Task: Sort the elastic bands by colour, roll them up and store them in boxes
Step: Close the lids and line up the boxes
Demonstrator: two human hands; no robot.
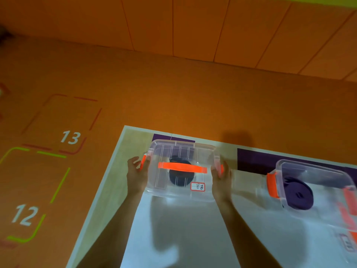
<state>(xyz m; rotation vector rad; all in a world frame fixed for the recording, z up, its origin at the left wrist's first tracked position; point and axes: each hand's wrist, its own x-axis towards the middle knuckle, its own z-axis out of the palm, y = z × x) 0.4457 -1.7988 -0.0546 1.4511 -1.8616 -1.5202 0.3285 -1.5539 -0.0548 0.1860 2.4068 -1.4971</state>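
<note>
Rolled dark elastic band (pixel 179 176) lies inside the lidded clear plastic box with orange handle (pixel 173 192). Left hand (pixel 136 173) and right hand (pixel 221 177) grip its 9 and 3 o'clock ends, fingers curled over orange latches (pixel 143 162). Press both latches evenly. At 3 o'clock, a second clear box (pixel 313 167) holds a purple roll (pixel 298 193).

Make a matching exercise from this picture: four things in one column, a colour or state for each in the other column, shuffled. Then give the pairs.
Things
1. labelled box
2. box on the right
3. floor number 12
4. floor number 13

Colour or state
A. red outline around it
B. holds a purple roll
C. gripped at its sides by the left hand and the right hand
D. green outline around it

Pairs: 1-C, 2-B, 3-D, 4-A
</note>
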